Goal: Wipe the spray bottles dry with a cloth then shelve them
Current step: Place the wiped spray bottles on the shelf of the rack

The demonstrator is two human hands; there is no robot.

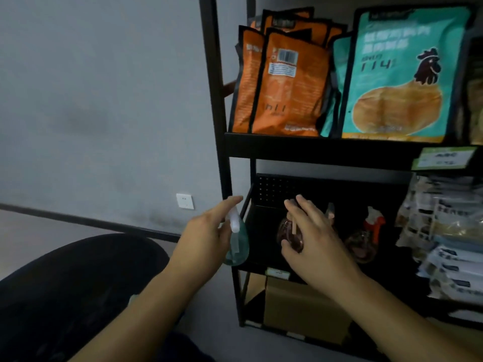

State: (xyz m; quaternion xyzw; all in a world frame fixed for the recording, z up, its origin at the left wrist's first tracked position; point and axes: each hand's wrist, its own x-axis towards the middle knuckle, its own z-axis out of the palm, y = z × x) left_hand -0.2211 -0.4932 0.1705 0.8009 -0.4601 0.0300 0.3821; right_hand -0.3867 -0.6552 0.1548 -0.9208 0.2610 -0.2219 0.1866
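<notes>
Grey floor and a pale wall with a socket plate (185, 201) frame a black metal rack (218, 105) on the right. Nearest the camera, the left hand (202, 237) holds a green spray bottle (237, 245) by its neck, index finger stretched along the white spray head, the bottle hanging upright with its long axis vertical – just outside the rack's front post, level with the lower shelf (257, 267). Beside it the right hand (313, 236) reaches into that shelf, fingers spread and thumb curled round a brown spray bottle (290, 235), which stands upright; whether it rests on the shelf or is still carried I cannot tell. Further in, a second brown bottle with a red trigger (366, 241) stands to the right, apart from the hand. No cloth shows, so I judge the wiping done and the shelving under way – the green bottle's free spot lies to its right and slightly inward, past the post, and the left hand is the nearer one for it. Above, orange bags (285, 84) and a teal bag (400, 74) fill the upper shelf.
</notes>
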